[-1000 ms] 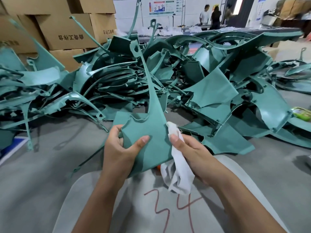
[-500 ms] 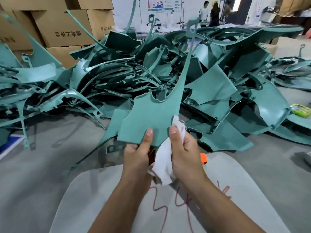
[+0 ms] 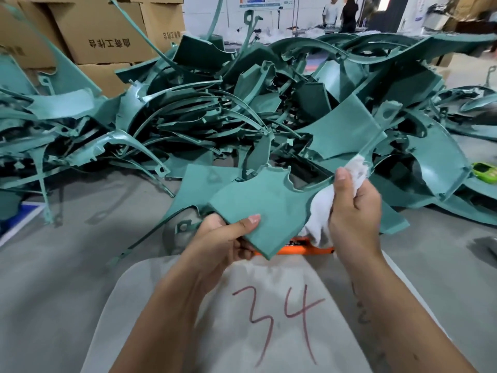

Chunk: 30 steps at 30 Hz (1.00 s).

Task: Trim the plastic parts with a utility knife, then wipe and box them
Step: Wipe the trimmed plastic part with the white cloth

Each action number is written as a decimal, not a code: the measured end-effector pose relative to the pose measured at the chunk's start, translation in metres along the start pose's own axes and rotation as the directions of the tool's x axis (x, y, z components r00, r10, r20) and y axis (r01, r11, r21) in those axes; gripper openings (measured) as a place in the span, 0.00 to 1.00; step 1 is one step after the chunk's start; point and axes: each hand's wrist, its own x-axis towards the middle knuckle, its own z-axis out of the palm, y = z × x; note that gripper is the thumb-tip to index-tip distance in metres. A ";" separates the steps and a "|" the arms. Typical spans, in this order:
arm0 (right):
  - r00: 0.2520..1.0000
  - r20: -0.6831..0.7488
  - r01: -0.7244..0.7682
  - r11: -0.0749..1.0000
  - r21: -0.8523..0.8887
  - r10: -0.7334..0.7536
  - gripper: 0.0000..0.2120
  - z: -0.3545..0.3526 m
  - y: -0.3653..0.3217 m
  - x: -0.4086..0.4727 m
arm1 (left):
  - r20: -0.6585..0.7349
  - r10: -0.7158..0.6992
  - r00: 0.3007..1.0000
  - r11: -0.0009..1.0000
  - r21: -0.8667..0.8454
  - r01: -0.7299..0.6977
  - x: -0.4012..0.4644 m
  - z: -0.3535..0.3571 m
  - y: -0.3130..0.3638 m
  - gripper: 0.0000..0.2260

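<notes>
My left hand (image 3: 228,238) grips the lower corner of a teal plastic part (image 3: 269,205), thumb on top. The part's wide panel lies nearly flat and its long thin arm runs up to the right. My right hand (image 3: 355,211) holds a white cloth (image 3: 322,208) wrapped around that arm, thumb pressing on the near side. An orange utility knife (image 3: 295,249) lies on the surface just below the part, mostly hidden by it.
A big heap of teal plastic parts (image 3: 242,109) fills the floor ahead. Cardboard boxes (image 3: 102,30) are stacked at the back left. A grey board marked "34" (image 3: 269,313) lies under my arms. A green object (image 3: 484,170) sits at the right edge. Two people (image 3: 338,12) stand far back.
The part has swung from upright to leaning right and nearly flat. My right hand with the cloth slid up along the thin arm; my left hand shifted to the lower corner.
</notes>
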 end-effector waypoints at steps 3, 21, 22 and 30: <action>0.996 -0.071 0.045 0.999 -0.010 -0.045 0.19 -0.007 0.001 0.007 | 0.026 -0.032 0.999 0.997 0.064 0.030 -0.003 -0.018 0.007 0.17; 0.994 0.086 0.074 0.988 -0.134 -0.063 0.22 0.032 0.000 -0.031 | -0.347 0.217 0.913 0.963 -0.077 -0.258 0.002 0.017 -0.011 0.13; 0.999 0.014 0.046 0.993 -0.108 -0.044 0.21 0.024 0.001 -0.023 | -0.347 0.231 0.909 0.966 -0.028 -0.256 0.001 0.015 -0.009 0.14; 0.848 -0.514 -0.107 0.992 0.072 0.129 0.15 -0.035 0.004 0.036 | -0.430 0.453 0.781 0.878 0.369 -0.305 -0.004 -0.015 0.010 0.14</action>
